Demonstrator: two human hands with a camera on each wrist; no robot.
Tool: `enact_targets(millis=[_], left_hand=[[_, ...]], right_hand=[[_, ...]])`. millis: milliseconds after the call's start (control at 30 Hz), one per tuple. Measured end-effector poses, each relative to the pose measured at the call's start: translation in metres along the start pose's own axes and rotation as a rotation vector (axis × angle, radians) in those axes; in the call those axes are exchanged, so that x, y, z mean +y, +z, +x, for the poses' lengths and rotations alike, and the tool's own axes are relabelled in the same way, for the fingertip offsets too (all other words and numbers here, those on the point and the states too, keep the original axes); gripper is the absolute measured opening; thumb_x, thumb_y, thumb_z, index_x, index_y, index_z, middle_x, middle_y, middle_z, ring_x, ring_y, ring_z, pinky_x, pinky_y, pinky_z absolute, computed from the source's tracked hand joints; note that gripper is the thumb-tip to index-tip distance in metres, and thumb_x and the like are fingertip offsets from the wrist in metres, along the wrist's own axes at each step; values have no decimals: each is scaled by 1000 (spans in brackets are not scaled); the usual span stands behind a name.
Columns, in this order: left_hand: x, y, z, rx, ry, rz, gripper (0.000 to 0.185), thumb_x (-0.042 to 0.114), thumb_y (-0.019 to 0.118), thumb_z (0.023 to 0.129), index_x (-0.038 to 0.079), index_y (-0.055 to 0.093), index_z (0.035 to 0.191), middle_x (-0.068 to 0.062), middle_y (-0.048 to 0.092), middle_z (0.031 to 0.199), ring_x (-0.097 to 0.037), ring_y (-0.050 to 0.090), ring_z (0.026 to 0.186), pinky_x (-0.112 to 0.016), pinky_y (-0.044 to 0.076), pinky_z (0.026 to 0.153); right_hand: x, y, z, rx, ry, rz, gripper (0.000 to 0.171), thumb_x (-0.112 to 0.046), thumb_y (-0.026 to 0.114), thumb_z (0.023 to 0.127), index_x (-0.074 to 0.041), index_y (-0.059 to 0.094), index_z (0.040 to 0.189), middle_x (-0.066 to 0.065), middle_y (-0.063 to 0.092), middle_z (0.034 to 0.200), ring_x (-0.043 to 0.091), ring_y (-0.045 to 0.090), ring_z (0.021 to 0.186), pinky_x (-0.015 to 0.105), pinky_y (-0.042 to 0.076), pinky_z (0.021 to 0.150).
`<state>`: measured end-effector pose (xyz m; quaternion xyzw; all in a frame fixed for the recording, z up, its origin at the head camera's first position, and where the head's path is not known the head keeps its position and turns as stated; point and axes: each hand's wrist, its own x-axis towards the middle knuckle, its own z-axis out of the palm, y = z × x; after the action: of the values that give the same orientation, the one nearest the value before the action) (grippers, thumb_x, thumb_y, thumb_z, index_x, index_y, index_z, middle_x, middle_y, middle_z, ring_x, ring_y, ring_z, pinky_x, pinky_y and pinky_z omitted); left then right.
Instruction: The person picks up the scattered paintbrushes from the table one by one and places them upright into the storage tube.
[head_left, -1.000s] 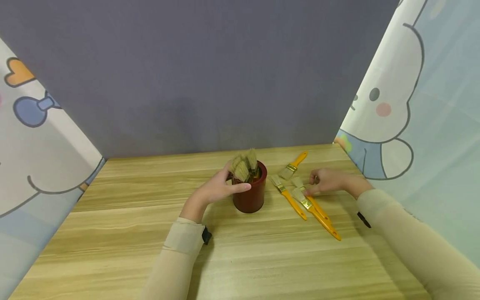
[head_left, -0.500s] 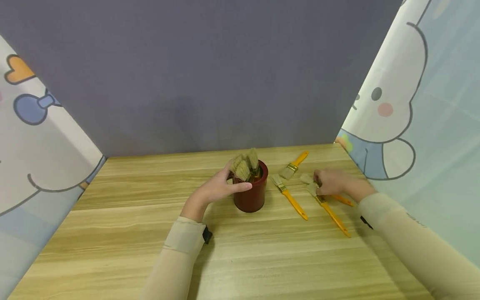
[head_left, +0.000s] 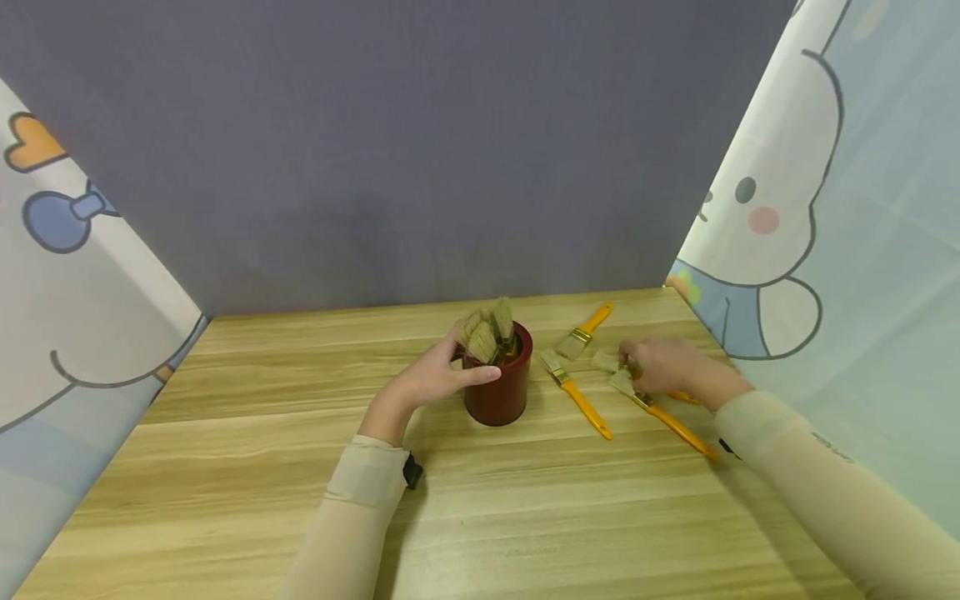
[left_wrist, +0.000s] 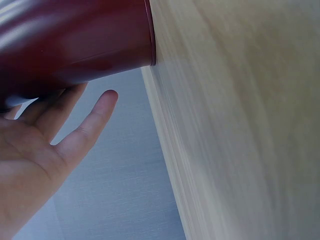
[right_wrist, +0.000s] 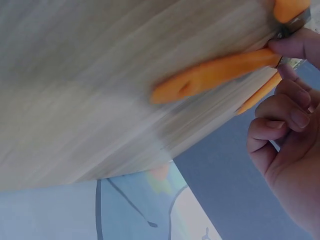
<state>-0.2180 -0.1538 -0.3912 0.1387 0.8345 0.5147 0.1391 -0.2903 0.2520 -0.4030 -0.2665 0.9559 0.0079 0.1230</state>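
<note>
A dark red can (head_left: 497,402) stands on the table with several paintbrushes (head_left: 483,340) in it, bristles up. My left hand (head_left: 431,377) holds the can from the left, thumb along its front near the rim and the other fingers behind it. To the right, my right hand (head_left: 663,365) pinches a paintbrush (right_wrist: 215,75) near its metal band, thumb and forefinger together, the other fingers curled. That brush is mostly under the hand in the head view. Another paintbrush (head_left: 678,429) lies close in front of the hand, its bristles near the fingertips.
Between the can and my right hand lies one paintbrush (head_left: 585,408), handle toward me. Farther back is another paintbrush (head_left: 583,332), handle pointing away. A grey panel (head_left: 435,167) rises behind the wooden table (head_left: 300,500), and cartoon-printed cloths (head_left: 862,250) stand at both sides.
My right hand has moved slightly to the right and taken hold of a brush. The two brushes by it have shifted right and turned. My left hand stays at the can.
</note>
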Motion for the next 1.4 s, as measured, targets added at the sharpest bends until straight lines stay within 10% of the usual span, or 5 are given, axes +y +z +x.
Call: enact_targets(millis=[367,767,900,1067,1400], left_hand=[[-3,0,2,0,24,-1,102,59,80,91,44,14,169,-2,36,170,-31,38,157,-64,31,127],[-4,1,0,-6,22,-6,104,58,80,91,44,13,169,-2,33,172,-29,34,159,-63,29,129],[-4,0,2,-4,17,6,103,60,80,90,44,15,169,-3,38,168,-30,38,156,-63,33,127],[-1,-3,2,0,23,9,104,60,81,90,43,14,169,-3,38,168,-30,38,157,-63,32,128],[1,-1,-3,-13,34,-10,106,57,80,91,39,12,170,-4,34,171,-31,36,158,-63,30,129]], right_hand=[[4,-3,2,-26,-7,141,27,-34,78,94,-12,75,111,-1,63,80,15,53,69,32,44,60],[-8,-20,-2,248,-106,104,24,-29,83,91,-10,76,105,6,75,91,14,63,74,36,53,64],[-13,-44,-8,366,-111,84,24,-28,88,89,-12,77,103,2,71,81,14,60,67,51,57,92],[-24,-63,-14,400,-104,241,21,-24,87,90,-13,73,100,-5,43,67,9,34,58,66,24,126],[-36,-58,-17,281,-112,569,24,-22,82,95,-12,64,84,-7,31,63,3,27,58,25,38,68]])
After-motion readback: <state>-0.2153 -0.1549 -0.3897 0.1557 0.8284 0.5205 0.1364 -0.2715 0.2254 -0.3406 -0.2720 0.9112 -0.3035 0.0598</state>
